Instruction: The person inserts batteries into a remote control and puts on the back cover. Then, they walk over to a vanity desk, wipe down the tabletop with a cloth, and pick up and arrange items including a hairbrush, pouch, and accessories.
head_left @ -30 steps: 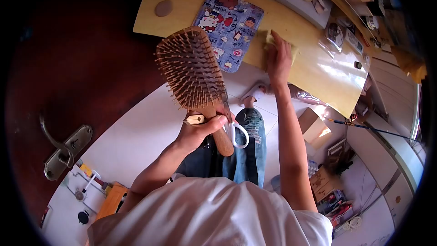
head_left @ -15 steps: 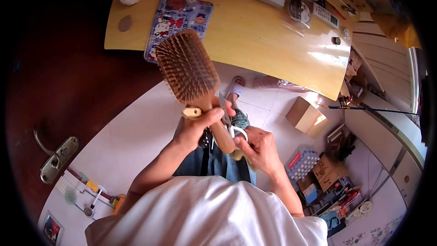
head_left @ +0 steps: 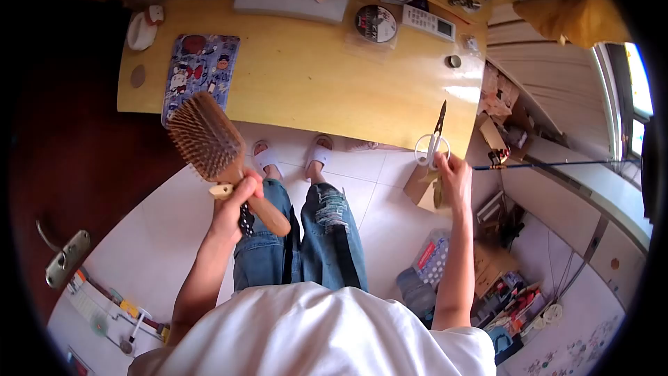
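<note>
My left hand (head_left: pixel 235 203) is closed round the wooden paddle hairbrush (head_left: pixel 209 138), bristles facing up and left. It also grips a pale wooden item (head_left: pixel 221 191) and a black item with white dots (head_left: pixel 246 221). On the right, my right hand (head_left: pixel 452 174) holds white-handled scissors (head_left: pixel 433 143) by the handles, with the dark blades pointing up near the desk's front edge. A yellowish cloth (head_left: pixel 438 191) is pinched in the same hand, below the scissors.
The yellow desk (head_left: pixel 299 83) bears a cartoon mat (head_left: pixel 202 69), a grey box (head_left: pixel 278 1), a round disc pack (head_left: pixel 376 24), a remote control (head_left: pixel 428 23) and a small round lid (head_left: pixel 454 61). A cardboard box (head_left: pixel 420 188) stands on the floor. A rod (head_left: pixel 550 164) extends at the right.
The scissors have passed from my left hand to my right hand, which has moved away to the right. My view has shifted rightward along the desk; the brush stays in my left hand.
</note>
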Demonstrator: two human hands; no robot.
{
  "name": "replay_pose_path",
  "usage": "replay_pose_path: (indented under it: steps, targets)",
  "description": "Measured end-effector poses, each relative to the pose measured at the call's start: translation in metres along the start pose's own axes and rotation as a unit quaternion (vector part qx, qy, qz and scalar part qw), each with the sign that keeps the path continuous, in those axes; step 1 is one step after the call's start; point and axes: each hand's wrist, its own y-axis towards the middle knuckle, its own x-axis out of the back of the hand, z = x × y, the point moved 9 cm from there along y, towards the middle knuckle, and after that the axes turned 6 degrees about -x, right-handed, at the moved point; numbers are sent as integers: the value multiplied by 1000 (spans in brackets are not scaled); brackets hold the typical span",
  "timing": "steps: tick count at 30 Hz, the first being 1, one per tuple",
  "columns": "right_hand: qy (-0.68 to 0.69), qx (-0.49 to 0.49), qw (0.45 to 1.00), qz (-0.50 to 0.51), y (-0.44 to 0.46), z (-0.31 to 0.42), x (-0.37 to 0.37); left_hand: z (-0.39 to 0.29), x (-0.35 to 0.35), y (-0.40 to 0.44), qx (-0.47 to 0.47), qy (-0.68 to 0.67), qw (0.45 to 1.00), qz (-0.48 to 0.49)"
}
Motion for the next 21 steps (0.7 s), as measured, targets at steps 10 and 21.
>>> replay_pose_path:
  steps: [10,21]
  targets:
    - [-37,139,969,-199,-14,82,37,17,94,-21,-72,-51,977,-195]
    - [-84,414,899,-112,-27,257,-180,54,162,76,-87,-227,909,-340]
